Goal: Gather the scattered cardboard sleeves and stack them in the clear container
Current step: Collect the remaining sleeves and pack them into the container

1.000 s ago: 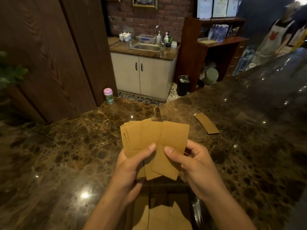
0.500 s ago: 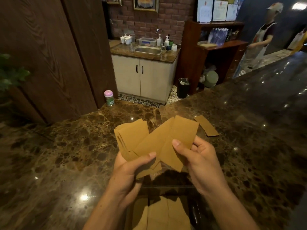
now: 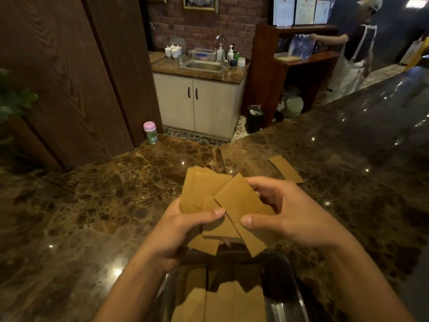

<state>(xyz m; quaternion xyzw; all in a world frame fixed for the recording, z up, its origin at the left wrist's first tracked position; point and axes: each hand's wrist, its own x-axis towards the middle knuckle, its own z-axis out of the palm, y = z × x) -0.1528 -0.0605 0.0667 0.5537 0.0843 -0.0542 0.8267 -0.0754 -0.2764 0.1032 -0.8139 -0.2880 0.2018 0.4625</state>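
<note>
Here, a messy bunch of brown cardboard sleeves (image 3: 209, 196) sits above the clear container (image 3: 293, 282), pinched tight by the left hand (image 3: 178, 231) and right hand (image 3: 285, 212). More sleeves (image 3: 218, 303) lie inside it. One loose sleeve (image 3: 286, 169) rests on the marble counter (image 3: 92, 217).
</note>
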